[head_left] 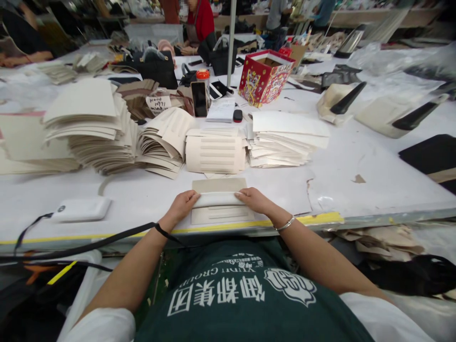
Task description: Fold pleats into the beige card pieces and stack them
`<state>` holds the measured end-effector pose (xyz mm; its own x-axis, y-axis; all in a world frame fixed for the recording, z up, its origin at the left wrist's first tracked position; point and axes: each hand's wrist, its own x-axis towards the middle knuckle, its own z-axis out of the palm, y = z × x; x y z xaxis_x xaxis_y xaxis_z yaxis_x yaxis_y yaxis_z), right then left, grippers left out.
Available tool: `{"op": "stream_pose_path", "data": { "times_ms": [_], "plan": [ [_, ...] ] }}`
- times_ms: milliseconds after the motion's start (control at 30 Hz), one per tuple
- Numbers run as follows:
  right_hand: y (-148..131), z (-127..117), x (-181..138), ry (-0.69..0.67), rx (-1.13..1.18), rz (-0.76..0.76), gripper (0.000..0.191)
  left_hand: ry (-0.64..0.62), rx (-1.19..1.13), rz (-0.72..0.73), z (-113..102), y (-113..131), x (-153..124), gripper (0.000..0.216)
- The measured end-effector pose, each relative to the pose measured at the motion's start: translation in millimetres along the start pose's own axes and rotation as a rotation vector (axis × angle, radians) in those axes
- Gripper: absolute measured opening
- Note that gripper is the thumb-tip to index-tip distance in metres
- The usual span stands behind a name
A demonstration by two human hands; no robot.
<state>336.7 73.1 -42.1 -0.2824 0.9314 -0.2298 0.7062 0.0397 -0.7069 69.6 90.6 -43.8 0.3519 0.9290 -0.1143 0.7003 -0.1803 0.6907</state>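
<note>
Both hands are closed on the two ends of a white strip [218,199], which looks folded or rolled along its length. My left hand [184,203] pinches its left end and my right hand [253,199] its right end. Under the strip, a beige panel [219,184] lies flat near the table's front edge. Raised lines show on the panel's lower part. Just behind it stands a stack of cream panels with slot-like bars [215,152]. Curved cream sheets [167,137] lean to its left, and a pile of white sheets [281,137] lies to its right.
A tall pile of cream boards [92,123] stands at the left. A white power bank [82,209] with a black cable lies near the front edge. Farther back are a phone [199,99], a red patterned box [263,78] and a metal pole [231,42]. Other people work beyond.
</note>
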Motion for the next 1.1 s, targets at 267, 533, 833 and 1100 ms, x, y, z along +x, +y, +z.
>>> {"op": "stream_pose_path", "data": {
  "times_ms": [267, 533, 833, 1100],
  "plan": [
    [1.8, 1.9, -1.3, 0.011, 0.025, 0.002, 0.039, 0.018, -0.018, -0.019, 3.3, -2.5, 2.8, 0.037],
    [3.8, 5.4, -4.2, 0.045, 0.030, 0.001, 0.039, 0.054, 0.021, 0.068, 3.1, -7.2, -6.1, 0.030],
    [9.6, 6.5, -8.6, 0.098, 0.064, 0.027, 0.040, 0.094, -0.012, 0.151, 4.5, -14.7, -12.3, 0.028],
    [21.9, 5.1, -38.0, 0.007, 0.072, -0.366, 0.028, -0.104, 0.055, 0.477, 0.9, -21.8, -25.1, 0.033]
  ]
}}
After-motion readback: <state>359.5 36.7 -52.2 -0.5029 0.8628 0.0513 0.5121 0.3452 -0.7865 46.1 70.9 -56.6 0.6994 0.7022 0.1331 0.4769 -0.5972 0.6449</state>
